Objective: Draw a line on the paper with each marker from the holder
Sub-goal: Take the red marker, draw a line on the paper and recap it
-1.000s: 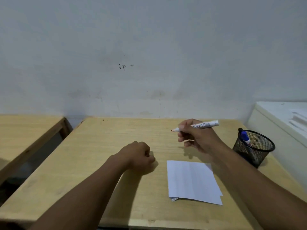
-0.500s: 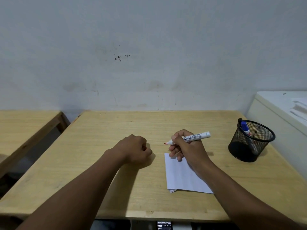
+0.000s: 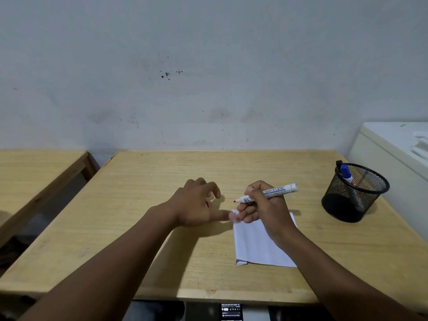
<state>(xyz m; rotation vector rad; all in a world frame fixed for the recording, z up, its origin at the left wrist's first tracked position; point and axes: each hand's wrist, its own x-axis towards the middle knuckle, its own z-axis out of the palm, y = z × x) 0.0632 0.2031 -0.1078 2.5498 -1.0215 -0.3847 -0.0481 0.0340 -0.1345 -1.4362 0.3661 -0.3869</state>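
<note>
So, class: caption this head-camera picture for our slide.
Right hand holds an uncapped red-tipped marker above the paper; left hand alongside.

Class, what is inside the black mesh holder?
The black mesh holder shows one blue-capped marker leaning on its far left rim. A dark clip sits beside it. The mesh wall hides the bottom.

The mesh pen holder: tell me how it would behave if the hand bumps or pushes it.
The pen holder looks like thin wire mesh, so probably light and easy to slide on the smooth wooden table. It is wide for its height, so it seems unlikely to tip. The blue-capped marker leaning on its rim might shift or rattle.
</note>
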